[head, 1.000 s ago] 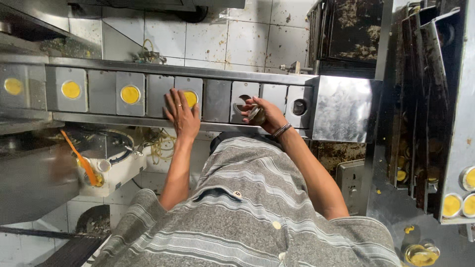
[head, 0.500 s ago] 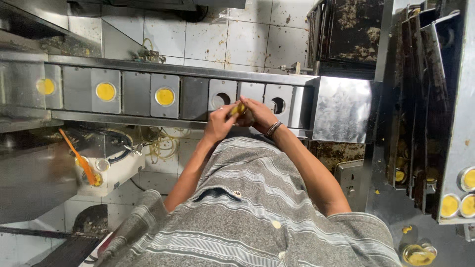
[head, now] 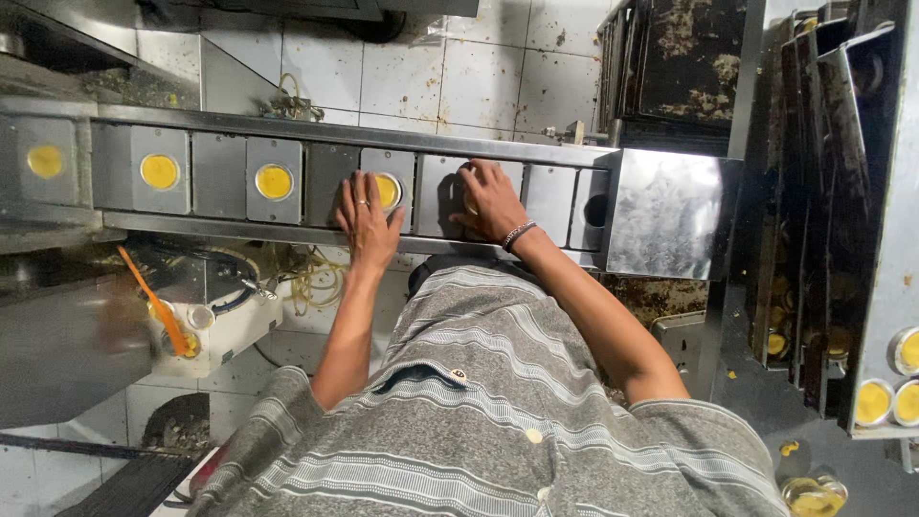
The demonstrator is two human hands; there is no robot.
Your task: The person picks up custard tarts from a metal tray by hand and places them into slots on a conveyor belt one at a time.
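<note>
— What does the head view show?

— A long line of grey metal mould plates [head: 220, 177] runs across a steel conveyor frame [head: 239, 230] in front of the person, and both arms reach out to it. Three plates to the left each carry a round yellow-filled pastry cup [head: 159, 171]. The plate at the far right has an empty round hole [head: 594, 211], just beside a shiny steel housing [head: 670, 215].

— And the hands?

— The left hand [head: 367, 222] lies flat on a plate with its fingers [head: 356, 187] spread wide, holding nothing. Its fingertips touch the rim of another yellow-filled cup [head: 388, 190]. The right hand [head: 490, 199] sits on the next plate along with its fingers [head: 476, 177] curled down over the hole. I cannot tell whether they pinch a cup or only press there, because the hand hides it.

— Which step does that look like?

— My judgement is seating cups into the plates: the left hand steadies one while the right works at its hole.

— What would a next move call for?

— Probably a light, level press so the filling does not spill, with the fingers kept off the soft yellow top.

— Anything else around?

— A rack of dark, crusted baking trays [head: 842, 191] stands to the right with more yellow cups [head: 876, 402] low on it, and an orange-handled tool [head: 153, 297] rests lower left.
</note>
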